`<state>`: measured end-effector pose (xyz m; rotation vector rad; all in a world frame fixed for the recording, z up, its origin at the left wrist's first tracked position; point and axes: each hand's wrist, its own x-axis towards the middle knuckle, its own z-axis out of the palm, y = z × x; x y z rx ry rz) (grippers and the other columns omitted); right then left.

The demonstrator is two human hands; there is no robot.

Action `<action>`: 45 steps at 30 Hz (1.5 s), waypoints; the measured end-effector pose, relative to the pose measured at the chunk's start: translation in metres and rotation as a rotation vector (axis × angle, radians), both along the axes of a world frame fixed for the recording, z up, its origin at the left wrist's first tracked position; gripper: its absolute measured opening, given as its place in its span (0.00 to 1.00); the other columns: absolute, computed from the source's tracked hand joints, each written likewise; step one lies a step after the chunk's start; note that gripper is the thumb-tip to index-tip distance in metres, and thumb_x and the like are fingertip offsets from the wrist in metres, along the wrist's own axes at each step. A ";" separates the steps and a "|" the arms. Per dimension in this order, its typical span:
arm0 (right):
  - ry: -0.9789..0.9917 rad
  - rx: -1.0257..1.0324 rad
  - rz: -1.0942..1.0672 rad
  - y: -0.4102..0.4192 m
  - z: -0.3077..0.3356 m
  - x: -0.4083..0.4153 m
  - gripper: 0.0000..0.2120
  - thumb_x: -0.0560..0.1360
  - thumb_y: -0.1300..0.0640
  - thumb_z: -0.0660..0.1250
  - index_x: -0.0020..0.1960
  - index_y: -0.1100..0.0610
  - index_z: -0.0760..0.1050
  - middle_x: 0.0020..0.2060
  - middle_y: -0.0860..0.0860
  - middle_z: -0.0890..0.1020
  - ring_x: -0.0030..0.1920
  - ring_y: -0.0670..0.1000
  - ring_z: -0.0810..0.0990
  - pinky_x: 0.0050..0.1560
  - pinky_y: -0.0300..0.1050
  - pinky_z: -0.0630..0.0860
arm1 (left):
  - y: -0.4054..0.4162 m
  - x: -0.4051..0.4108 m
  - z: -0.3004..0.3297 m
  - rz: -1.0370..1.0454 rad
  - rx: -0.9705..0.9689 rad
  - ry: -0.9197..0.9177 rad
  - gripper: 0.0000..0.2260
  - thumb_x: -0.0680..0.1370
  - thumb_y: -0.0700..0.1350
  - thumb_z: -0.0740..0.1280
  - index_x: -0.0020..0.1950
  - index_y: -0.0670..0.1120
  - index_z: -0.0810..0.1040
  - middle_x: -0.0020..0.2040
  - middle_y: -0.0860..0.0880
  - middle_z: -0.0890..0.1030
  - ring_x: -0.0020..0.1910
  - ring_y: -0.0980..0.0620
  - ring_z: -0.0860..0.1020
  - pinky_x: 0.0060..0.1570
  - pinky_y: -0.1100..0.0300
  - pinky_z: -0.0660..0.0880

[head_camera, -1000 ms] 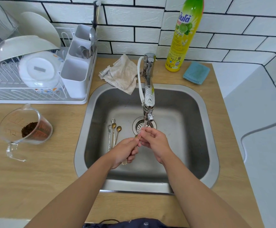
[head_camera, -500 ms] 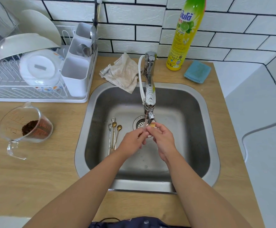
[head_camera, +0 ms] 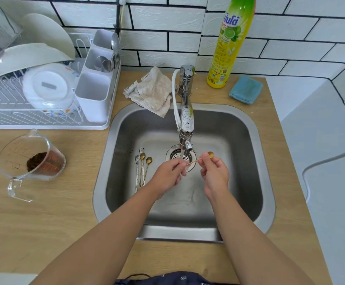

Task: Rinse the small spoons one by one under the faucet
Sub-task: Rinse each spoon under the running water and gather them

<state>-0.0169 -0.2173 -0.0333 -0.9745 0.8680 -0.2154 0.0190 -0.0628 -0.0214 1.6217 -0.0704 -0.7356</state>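
Observation:
A small gold spoon (head_camera: pixel 210 154) is held over the drain of the steel sink (head_camera: pixel 255 161), just below the faucet (head_camera: pixel 186 120). My right hand (head_camera: pixel 215 174) pinches it near the bowl, which points up and right. My left hand (head_camera: pixel 170 173) pinches the thin handle end. Water runs from the spout onto the handle between my hands. Several more small spoons (head_camera: pixel 141 167), gold and silver, lie side by side on the sink floor left of the drain.
A white dish rack (head_camera: pixel 44 124) with bowls and a cutlery holder (head_camera: pixel 94 95) stands at the back left. A glass measuring jug (head_camera: pixel 32 159) with brown grounds sits left of the sink. A beige cloth (head_camera: pixel 153 93), yellow detergent bottle (head_camera: pixel 227 48) and blue sponge (head_camera: pixel 246 89) line the back.
My hands have drawn apart under the spout. The right hand moved to the right, so the spoon's bowl now shows beyond its fingers and the handle spans the gap.

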 end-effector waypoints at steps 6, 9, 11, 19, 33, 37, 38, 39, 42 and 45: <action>-0.006 0.037 -0.190 -0.007 0.001 -0.002 0.02 0.79 0.61 0.73 0.48 0.57 0.80 0.37 0.48 0.84 0.36 0.42 0.80 0.30 0.32 0.71 | -0.019 -0.008 0.004 0.052 -0.154 0.263 0.11 0.85 0.44 0.58 0.59 0.39 0.76 0.41 0.46 0.84 0.31 0.52 0.82 0.29 0.63 0.76; -0.019 0.057 -0.180 -0.005 0.004 -0.002 0.02 0.79 0.61 0.72 0.48 0.57 0.80 0.35 0.47 0.85 0.35 0.42 0.80 0.30 0.32 0.72 | -0.023 -0.005 0.008 0.119 0.126 0.146 0.21 0.84 0.57 0.57 0.45 0.43 0.80 0.27 0.51 0.77 0.21 0.54 0.71 0.22 0.64 0.66; -0.024 0.068 -0.154 -0.003 0.006 -0.002 0.02 0.78 0.61 0.73 0.48 0.56 0.80 0.35 0.47 0.86 0.35 0.41 0.82 0.31 0.32 0.73 | -0.025 0.001 0.011 0.127 0.370 -0.022 0.25 0.83 0.61 0.54 0.37 0.47 0.78 0.30 0.52 0.78 0.27 0.53 0.73 0.31 0.59 0.70; -0.050 0.099 -0.151 -0.002 0.009 -0.001 0.02 0.80 0.59 0.71 0.51 0.57 0.78 0.39 0.49 0.84 0.38 0.44 0.81 0.39 0.37 0.79 | 0.018 0.003 0.008 -0.137 0.121 0.056 0.10 0.84 0.48 0.60 0.53 0.45 0.78 0.49 0.49 0.83 0.44 0.57 0.82 0.45 0.59 0.77; -0.156 0.500 0.142 0.022 0.014 0.003 0.17 0.84 0.44 0.60 0.49 0.56 0.78 0.31 0.47 0.75 0.22 0.43 0.61 0.23 0.36 0.57 | 0.016 -0.022 0.007 -0.133 0.095 0.175 0.08 0.80 0.49 0.69 0.50 0.45 0.79 0.39 0.47 0.85 0.28 0.53 0.78 0.28 0.63 0.70; -0.148 0.499 0.117 0.010 0.012 0.001 0.17 0.83 0.44 0.61 0.49 0.55 0.80 0.36 0.49 0.84 0.20 0.42 0.60 0.22 0.36 0.54 | 0.044 0.004 0.005 -0.197 0.563 -0.219 0.10 0.80 0.55 0.66 0.50 0.49 0.79 0.40 0.50 0.84 0.34 0.56 0.79 0.35 0.62 0.74; -0.133 0.492 0.114 0.007 0.011 0.000 0.16 0.83 0.44 0.62 0.50 0.55 0.80 0.40 0.51 0.87 0.20 0.42 0.60 0.22 0.36 0.54 | 0.052 0.010 0.002 -0.135 0.754 -0.346 0.09 0.81 0.53 0.65 0.51 0.48 0.78 0.43 0.49 0.83 0.38 0.54 0.79 0.39 0.59 0.75; -0.117 0.485 0.117 0.006 0.011 0.000 0.15 0.83 0.45 0.63 0.51 0.55 0.80 0.45 0.52 0.88 0.20 0.42 0.60 0.22 0.35 0.55 | 0.060 0.013 -0.002 -0.081 0.895 -0.412 0.08 0.82 0.50 0.64 0.54 0.47 0.77 0.47 0.47 0.82 0.42 0.51 0.79 0.42 0.56 0.76; -0.076 0.467 0.140 0.007 0.010 -0.001 0.12 0.83 0.47 0.64 0.54 0.55 0.79 0.51 0.52 0.89 0.20 0.42 0.60 0.21 0.34 0.57 | 0.067 0.012 -0.016 -0.200 1.097 -0.365 0.14 0.81 0.51 0.63 0.63 0.45 0.73 0.59 0.44 0.76 0.53 0.46 0.77 0.50 0.51 0.77; -0.060 0.461 0.140 0.008 0.010 -0.001 0.11 0.82 0.47 0.64 0.55 0.54 0.78 0.52 0.53 0.89 0.20 0.42 0.60 0.20 0.34 0.58 | 0.055 0.009 -0.025 -0.309 1.071 -0.426 0.17 0.81 0.54 0.63 0.65 0.45 0.72 0.61 0.45 0.73 0.56 0.45 0.75 0.54 0.50 0.77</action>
